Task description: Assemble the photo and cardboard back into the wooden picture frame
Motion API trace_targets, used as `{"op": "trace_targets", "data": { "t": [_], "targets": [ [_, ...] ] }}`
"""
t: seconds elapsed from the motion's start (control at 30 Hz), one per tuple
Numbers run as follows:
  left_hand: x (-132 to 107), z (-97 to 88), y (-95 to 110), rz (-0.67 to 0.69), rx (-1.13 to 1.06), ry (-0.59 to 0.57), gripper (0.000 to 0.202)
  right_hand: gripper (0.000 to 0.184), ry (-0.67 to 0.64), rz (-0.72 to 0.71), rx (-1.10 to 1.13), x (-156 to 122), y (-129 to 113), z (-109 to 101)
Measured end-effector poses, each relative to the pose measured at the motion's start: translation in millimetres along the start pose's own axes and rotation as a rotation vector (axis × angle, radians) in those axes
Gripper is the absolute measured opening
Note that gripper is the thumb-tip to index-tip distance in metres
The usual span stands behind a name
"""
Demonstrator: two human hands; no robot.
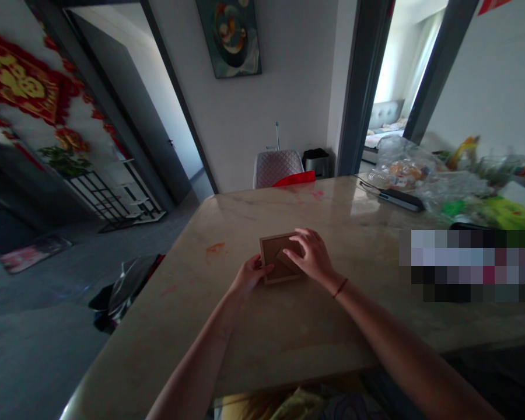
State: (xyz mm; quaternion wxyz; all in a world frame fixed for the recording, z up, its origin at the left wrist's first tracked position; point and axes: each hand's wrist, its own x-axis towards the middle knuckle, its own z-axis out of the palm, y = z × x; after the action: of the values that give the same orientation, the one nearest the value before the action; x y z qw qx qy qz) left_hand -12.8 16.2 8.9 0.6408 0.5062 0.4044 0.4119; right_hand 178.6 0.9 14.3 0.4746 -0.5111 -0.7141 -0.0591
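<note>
A small brown picture frame (271, 256), its back and stand flap toward me, is held tilted just over the table. My left hand (250, 274) grips the frame's lower left edge, thumb on the back panel. Over the right side of the frame is my right hand (314, 254), its thumb and fingers apart and slightly bent. The thumb tip of that hand is at the flap near the middle of the panel; whether it presses on it I cannot tell. The frame's right edge is partly hidden behind the right hand.
Both hands are above a glossy marble-patterned table (227, 216). Plastic bags (450, 189) and a dark elongated device (401, 199) with a cable lie on its right side. A padded chair (276, 164) stands at the far edge. Dark items (122, 291) rest beside the left edge.
</note>
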Motion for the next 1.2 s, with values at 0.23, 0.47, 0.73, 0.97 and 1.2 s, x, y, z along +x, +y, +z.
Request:
{"op": "trace_targets", "data": {
  "t": [0.23,0.47,0.73,0.97,1.2],
  "targets": [
    [1.6,-4.0,1.8,0.012,-0.012,0.03,0.051,0.028,-0.126,-0.087,0.008,-7.2,-8.0,7.5],
    [-2.3,0.3,7.9,-0.008,0.007,0.056,0.048,0.027,-0.155,-0.07,0.034,-8.4,-8.0,9.9],
    [-4.3,0.1,10.9,-0.035,0.02,0.036,0.045,0.023,-0.149,0.014,0.061,-7.1,-12.0,7.3],
    [-2.8,-0.1,8.6,-0.036,0.028,0.044,0.049,0.02,-0.077,0.046,0.106,-6.1,-10.7,9.7],
    [-4.3,0.3,11.0,-0.043,0.023,0.03,0.048,0.02,0.015,0.053,0.107,-2.7,-6.3,5.8]
  ]
}}
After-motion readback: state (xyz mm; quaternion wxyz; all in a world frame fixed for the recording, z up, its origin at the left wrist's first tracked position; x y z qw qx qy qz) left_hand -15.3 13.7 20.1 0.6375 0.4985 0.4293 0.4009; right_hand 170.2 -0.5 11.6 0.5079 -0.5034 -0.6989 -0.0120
